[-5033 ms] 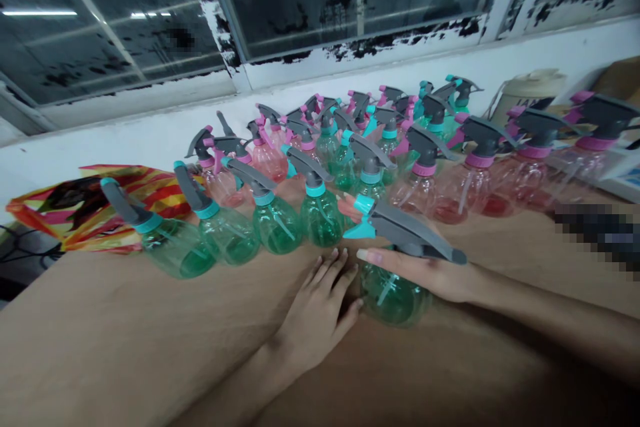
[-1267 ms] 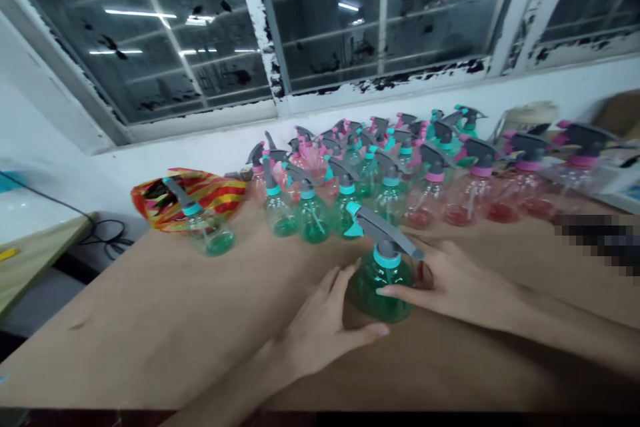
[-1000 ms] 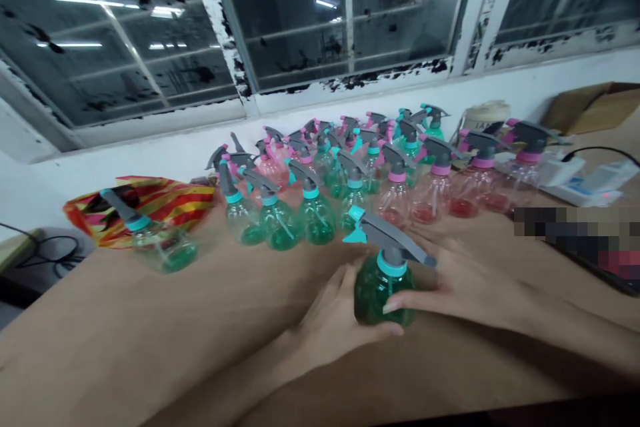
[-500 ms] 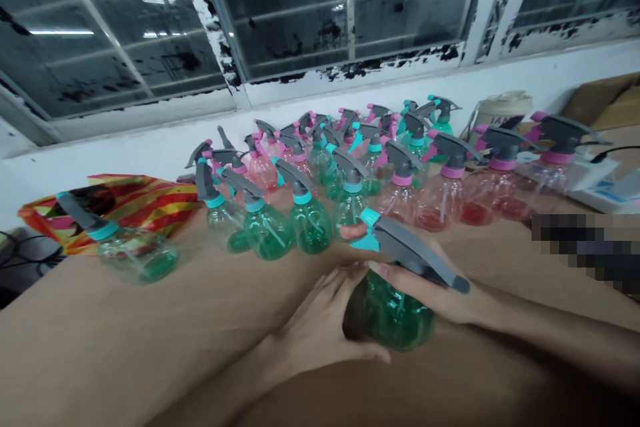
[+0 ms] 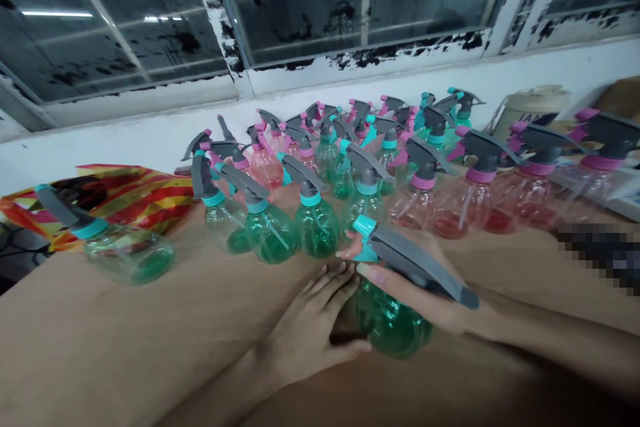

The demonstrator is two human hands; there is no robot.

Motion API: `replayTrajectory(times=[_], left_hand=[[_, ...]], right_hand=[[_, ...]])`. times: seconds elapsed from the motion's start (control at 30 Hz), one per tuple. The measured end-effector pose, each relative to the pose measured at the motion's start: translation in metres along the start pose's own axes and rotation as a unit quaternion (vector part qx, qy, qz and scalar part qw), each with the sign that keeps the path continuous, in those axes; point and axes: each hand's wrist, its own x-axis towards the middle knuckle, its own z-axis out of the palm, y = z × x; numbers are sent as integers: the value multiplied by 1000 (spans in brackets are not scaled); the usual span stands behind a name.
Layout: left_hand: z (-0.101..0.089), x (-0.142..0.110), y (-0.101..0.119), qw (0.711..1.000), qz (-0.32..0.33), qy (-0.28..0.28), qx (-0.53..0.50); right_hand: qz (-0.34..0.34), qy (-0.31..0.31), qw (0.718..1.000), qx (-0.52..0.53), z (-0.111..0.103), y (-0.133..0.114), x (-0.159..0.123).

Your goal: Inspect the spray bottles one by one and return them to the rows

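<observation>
A green spray bottle [image 5: 393,327] with a grey and turquoise trigger head stands close in front of me, tilted slightly. My right hand [image 5: 420,287] is closed around its neck, thumb on the near side and fingertips by the turquoise trigger. To the left of that bottle is my left hand [image 5: 315,323], open, with fingers stretched forward and thumb apart. Its fingertips are close to the bottle's side; whether they touch it I cannot tell. Just beyond my hands stand a green spray bottle [image 5: 317,230] and a paler one [image 5: 367,210].
Many pink spray bottles [image 5: 453,213] and green ones crowd the table [image 5: 150,340] towards the wall. One green spray bottle [image 5: 127,257] leans at the left, near a red and yellow bag [image 5: 145,197]. A white tub [image 5: 530,110] stands at the back right, below windows.
My left hand has drawn slightly left, and the gap between its thumb and the bottle is wider. My right hand still grips the bottle. The view has shifted a little.
</observation>
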Motion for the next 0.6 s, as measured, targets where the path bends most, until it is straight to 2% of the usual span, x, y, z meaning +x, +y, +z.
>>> replayTrajectory(times=[0.17, 0.47, 0.6], left_hand=[[-2, 2, 2, 1000, -9, -16, 0], [-1, 0, 3, 1000, -5, -4, -4], [-1, 0, 2, 1000, 6, -5, 6]], right_hand=[[-11, 7, 1000, -15, -3, -2, -2], [-7, -13, 1000, 9, -4, 4, -6], [-2, -7, 1000, -30, -3, 5, -7]])
